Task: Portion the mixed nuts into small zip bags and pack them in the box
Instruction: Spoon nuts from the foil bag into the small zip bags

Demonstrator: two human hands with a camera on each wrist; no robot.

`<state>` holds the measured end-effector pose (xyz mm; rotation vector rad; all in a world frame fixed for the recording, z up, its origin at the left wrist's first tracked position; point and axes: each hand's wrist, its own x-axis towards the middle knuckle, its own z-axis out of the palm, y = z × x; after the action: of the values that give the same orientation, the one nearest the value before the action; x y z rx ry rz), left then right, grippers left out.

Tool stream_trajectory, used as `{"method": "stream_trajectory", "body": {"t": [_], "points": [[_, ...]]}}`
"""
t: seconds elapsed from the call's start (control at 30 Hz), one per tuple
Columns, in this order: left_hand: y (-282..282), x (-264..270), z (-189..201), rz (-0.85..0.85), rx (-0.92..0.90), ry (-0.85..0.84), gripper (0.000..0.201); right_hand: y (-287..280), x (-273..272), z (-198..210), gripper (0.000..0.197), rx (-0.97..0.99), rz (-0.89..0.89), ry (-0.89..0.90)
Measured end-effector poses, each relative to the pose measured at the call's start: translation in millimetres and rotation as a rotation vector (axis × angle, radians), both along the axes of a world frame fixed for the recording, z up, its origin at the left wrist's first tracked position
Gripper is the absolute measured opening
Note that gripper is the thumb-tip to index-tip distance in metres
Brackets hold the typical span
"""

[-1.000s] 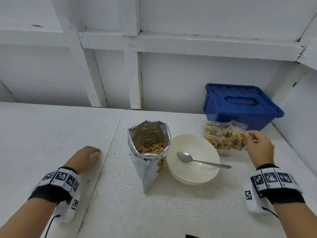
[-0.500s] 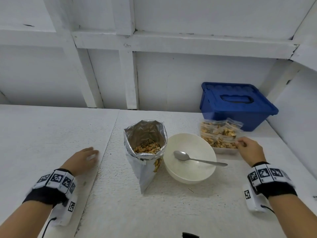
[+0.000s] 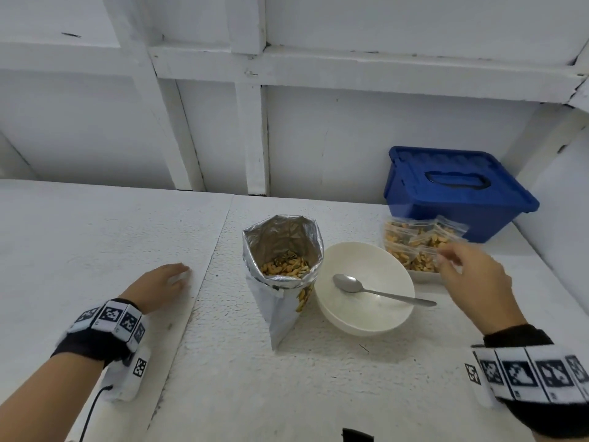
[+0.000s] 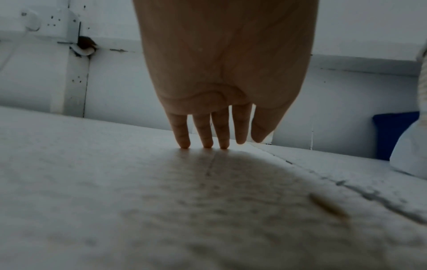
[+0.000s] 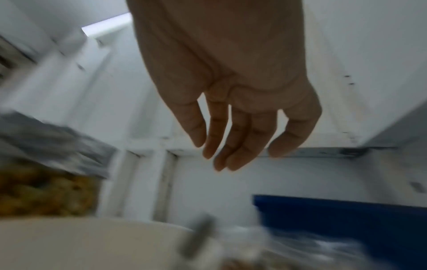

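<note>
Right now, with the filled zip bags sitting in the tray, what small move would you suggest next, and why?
Probably take the lid off the blue box: it is closed, the filled zip bags wait in front of it, and the right hand is open and empty nearby.

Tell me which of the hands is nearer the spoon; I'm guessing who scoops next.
Right. The right hand hovers just right of the spoon handle's end; the left hand rests on the table, far left beyond the nut bag.
</note>
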<state>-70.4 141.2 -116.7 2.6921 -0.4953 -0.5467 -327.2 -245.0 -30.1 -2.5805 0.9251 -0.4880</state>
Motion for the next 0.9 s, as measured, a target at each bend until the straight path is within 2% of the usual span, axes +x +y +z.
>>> {"method": "stream_trajectory", "body": {"t": [0.07,0.2,0.3,0.4,0.6,0.73,0.9], "points": [[4.1,-0.6,3.6,0.023,-0.004,-0.021,0.04,39.9,-6.8,11.3,0.009,0.08,0.249,-0.05],[20.5,1.7,11.0,0.019,0.017,-0.059,0.039,115.4,2.1,10.3,0.008,0.252,0.661,0.047],[33.1,0.7,13.4,0.017,0.048,-0.056,0.039,162.8,27.9,-6.8,0.014,0.245,0.906,0.133],[41.7,0.0,11.5,-0.001,0.103,-0.031,0.044,204.3,58.9,-24.1,0.018,0.212,1.066,0.192],[49.9,-3.2,11.7,0.004,0.145,0.005,0.05,269.3,117.0,-55.0,0.022,0.188,1.142,0.342],[55.7,-5.1,9.1,-0.011,0.127,0.027,0.051,287.5,145.1,-71.0,0.018,0.268,1.051,0.41],[60.7,-6.1,1.4,-0.034,0.091,0.011,0.043,295.4,163.4,-79.8,0.016,0.317,0.965,0.43]]}}
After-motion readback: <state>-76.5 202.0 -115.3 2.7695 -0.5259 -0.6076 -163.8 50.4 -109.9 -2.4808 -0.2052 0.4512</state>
